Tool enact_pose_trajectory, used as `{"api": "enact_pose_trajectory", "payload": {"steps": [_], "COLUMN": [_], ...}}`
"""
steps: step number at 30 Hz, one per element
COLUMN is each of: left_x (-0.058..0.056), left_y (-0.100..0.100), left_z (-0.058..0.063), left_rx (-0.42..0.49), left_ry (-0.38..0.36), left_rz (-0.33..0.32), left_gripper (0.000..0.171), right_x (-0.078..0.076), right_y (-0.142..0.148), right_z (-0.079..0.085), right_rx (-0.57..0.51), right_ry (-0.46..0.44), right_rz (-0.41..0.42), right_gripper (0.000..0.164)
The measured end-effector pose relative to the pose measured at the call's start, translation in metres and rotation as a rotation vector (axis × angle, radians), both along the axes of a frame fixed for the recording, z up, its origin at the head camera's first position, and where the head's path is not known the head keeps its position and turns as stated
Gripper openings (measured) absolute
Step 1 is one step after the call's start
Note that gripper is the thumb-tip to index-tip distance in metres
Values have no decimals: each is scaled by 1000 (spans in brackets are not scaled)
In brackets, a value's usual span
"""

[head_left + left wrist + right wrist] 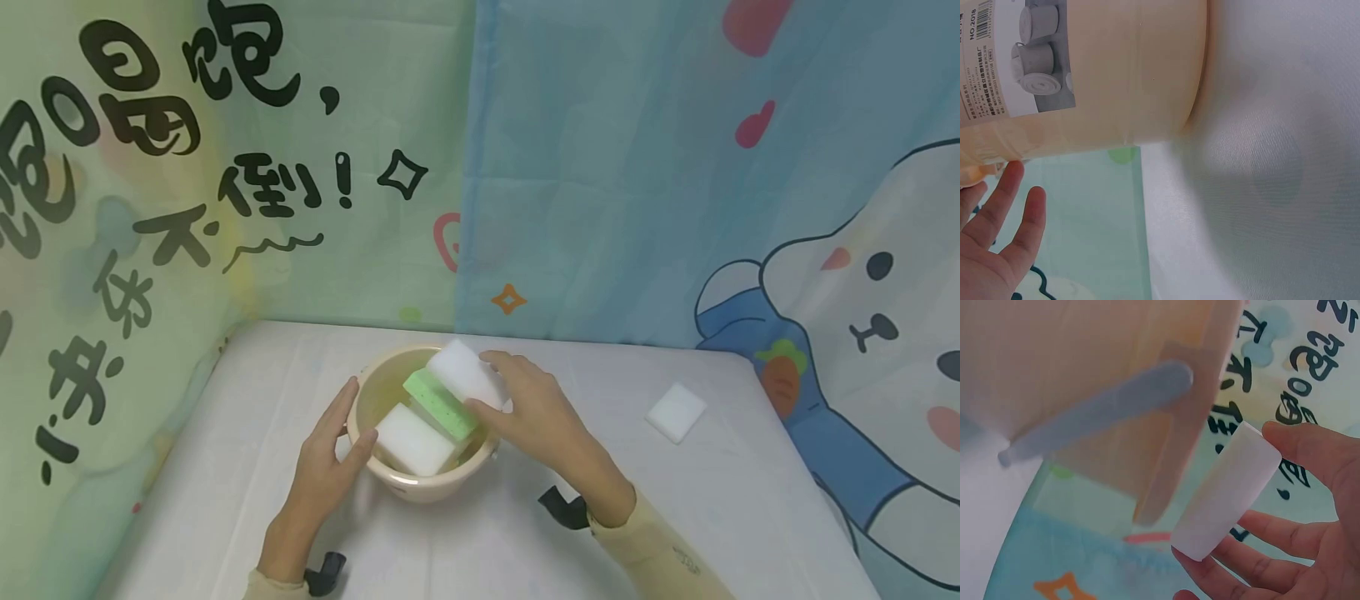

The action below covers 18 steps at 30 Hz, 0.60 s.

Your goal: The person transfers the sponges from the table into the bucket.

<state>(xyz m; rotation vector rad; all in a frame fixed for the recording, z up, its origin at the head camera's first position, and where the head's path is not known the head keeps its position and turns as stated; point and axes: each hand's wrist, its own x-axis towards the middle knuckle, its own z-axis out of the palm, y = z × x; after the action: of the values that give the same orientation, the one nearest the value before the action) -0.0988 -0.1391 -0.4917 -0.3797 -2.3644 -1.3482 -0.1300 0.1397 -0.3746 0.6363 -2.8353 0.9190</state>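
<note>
A cream bucket (pixel 423 490) contains a green sponge (pixel 438 403) and a white sponge (pixel 414 442), which lean side by side. My right hand (pixel 536 408) pinches another white sponge (pixel 459 367) between thumb and fingers over the bucket's far right rim. That white block (pixel 1229 490) shows edge-on in the right wrist view, held by its ends. At the left rim, my left hand (pixel 322 467) touches the bucket with fairly straight fingers. In the left wrist view, fingertips (pixel 1015 172) meet the bucket's side (pixel 1135 75).
A further white sponge (pixel 677 412) lies on the white tablecloth (pixel 600 383) to the right. The bucket's grey handle (pixel 1110 409) hangs along its side. A printed label (pixel 1016 62) is on the bucket. Patterned curtains (pixel 585 167) stand behind and to the left.
</note>
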Motion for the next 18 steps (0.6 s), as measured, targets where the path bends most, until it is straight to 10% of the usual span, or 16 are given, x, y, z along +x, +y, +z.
{"api": "enact_pose_trajectory", "payload": {"steps": [10, 18], "left_x": [0, -1], "left_y": [-1, 0], "left_z": [-1, 0], "left_rx": [6, -9], "left_ry": [-15, 3], "left_rz": [-8, -7], "left_gripper": [68, 66], "right_x": [-8, -9], "right_y": [-24, -29], "right_z": [-3, -11], "right_rx": [8, 132], "right_ry": [-86, 27], "right_rz": [12, 56], "right_gripper": [56, 51]}}
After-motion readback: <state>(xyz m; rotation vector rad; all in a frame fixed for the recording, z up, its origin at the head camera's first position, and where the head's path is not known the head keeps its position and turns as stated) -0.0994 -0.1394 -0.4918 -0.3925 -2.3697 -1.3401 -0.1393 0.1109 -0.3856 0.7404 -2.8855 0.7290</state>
